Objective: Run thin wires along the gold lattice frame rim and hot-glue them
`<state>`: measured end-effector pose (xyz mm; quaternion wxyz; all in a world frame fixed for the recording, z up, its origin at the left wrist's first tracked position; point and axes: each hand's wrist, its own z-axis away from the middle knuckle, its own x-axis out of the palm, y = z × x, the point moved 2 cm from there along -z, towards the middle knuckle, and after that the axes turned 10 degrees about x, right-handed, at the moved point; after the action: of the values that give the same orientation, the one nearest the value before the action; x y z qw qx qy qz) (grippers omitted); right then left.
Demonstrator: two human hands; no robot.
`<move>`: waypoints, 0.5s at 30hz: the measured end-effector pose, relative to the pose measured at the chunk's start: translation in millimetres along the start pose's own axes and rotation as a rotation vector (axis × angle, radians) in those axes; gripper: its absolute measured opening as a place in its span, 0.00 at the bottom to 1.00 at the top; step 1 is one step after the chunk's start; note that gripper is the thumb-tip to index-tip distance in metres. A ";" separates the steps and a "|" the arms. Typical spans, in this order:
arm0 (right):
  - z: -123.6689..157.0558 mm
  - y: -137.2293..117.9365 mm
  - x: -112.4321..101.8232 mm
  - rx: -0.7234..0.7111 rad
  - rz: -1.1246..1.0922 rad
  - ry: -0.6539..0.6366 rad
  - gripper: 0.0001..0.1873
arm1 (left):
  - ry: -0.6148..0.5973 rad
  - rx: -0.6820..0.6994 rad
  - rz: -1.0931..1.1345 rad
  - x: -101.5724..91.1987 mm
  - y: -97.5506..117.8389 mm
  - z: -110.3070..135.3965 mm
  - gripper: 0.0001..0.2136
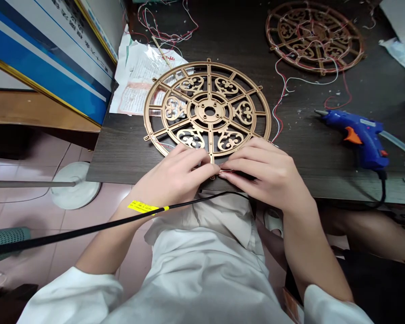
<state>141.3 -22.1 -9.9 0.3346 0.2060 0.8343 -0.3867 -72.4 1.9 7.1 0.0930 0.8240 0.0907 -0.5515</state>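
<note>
A round golden openwork wheel (207,110) lies flat on the dark wooden table (128,148), its near rim at the table's front edge. My left hand (175,175) and my right hand (266,173) meet at that near rim, fingertips pinched together on a thin reddish wire (222,171) against the rim. Both hands cover the wheel's lowest part. A red and white wire (277,118) trails off the wheel's right side.
A second golden wheel (313,36) wound with red and white wires lies at the back right. A blue glue gun (361,135) rests on the right, its black cord running off the edge. Printed papers (138,76) lie at the back left. A black cable (87,229) crosses my lap.
</note>
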 end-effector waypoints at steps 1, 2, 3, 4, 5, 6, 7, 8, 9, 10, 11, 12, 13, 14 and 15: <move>-0.4 -0.1 -0.4 -0.001 -0.006 0.004 0.05 | 0.008 0.000 0.011 0.2 -0.5 0.6 0.10; -0.7 -0.1 -0.7 0.001 -0.011 0.006 0.05 | 0.018 0.003 0.019 0.3 -0.8 1.2 0.10; -0.9 -0.1 -1.0 0.001 -0.018 0.008 0.04 | 0.025 0.005 0.027 0.4 -1.0 1.6 0.11; -1.1 0.0 -1.1 -0.001 -0.025 0.008 0.04 | 0.034 0.005 0.034 0.3 -1.1 1.8 0.11; -1.1 0.1 -1.1 -0.002 -0.030 0.007 0.04 | 0.043 0.004 0.043 0.0 -1.0 1.7 0.11; -1.1 0.2 -1.0 -0.003 -0.034 0.005 0.04 | 0.052 0.002 0.052 -0.4 -0.7 1.4 0.10; -1.0 0.3 -0.9 -0.002 -0.037 0.005 0.04 | 0.058 -0.001 0.060 -0.9 -0.4 1.0 0.10; -0.9 0.5 -0.7 0.002 -0.037 0.006 0.04 | 0.061 -0.008 0.064 -1.5 0.0 0.5 0.09; -0.8 0.6 -0.5 0.005 -0.036 0.005 0.04 | 0.063 -0.017 0.069 -2.2 0.3 0.1 0.09; -0.7 0.7 -0.4 0.010 -0.036 0.004 0.04 | 0.061 -0.028 0.079 -3.0 0.5 -0.2 0.08; -0.7 0.6 -0.3 0.011 -0.036 0.004 0.03 | 0.056 -0.042 0.098 -3.7 0.6 -0.4 0.09; -0.8 0.5 -0.2 0.011 -0.037 0.004 0.03 | 0.060 -0.055 0.127 -4.6 0.4 -0.4 0.09; -0.8 0.4 -0.3 0.011 -0.038 0.004 0.04 | 0.074 -0.067 0.165 -5.8 0.0 -0.2 0.09; -0.9 0.3 -0.4 0.011 -0.039 0.004 0.04 | 0.095 -0.078 0.204 -7.2 -0.5 0.2 0.10; -1.0 0.2 -0.5 0.013 -0.040 0.003 0.04 | 0.124 -0.086 0.240 -8.8 -1.1 0.6 0.10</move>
<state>141.5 -21.2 -9.2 0.3243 0.1920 0.8362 -0.3985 -76.5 2.5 15.0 0.1876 0.8566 0.0205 -0.4803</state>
